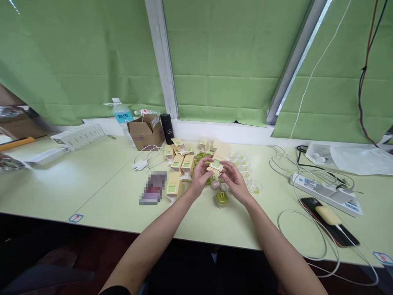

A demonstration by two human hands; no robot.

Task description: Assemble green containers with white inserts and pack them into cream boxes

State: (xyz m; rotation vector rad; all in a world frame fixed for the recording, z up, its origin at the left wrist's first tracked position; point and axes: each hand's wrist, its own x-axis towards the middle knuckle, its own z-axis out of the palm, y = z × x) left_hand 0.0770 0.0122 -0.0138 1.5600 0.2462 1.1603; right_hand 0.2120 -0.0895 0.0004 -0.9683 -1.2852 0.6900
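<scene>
Between my two hands is a small cream cardboard box [218, 157] with a green square on its face. My left hand [201, 174] is closed on its left side, and my right hand [233, 178] grips its right edge. Just below them a green-lidded clear container [221, 199] with a loop on top stands on the table. Small pale round pieces [215, 184] lie right under my fingers. To the left several cream boxes [176, 163] are heaped, some with flaps raised. More green lids [201, 157] are partly hidden behind my left hand.
Clear plastic cups [244, 166] cluster to the right. Farther right are a power strip [327, 192], loose white cables and a phone [328, 221] with a yellow case on it. At the back stand a brown carton [145, 135], a black flask [167, 129] and a water bottle [123, 116].
</scene>
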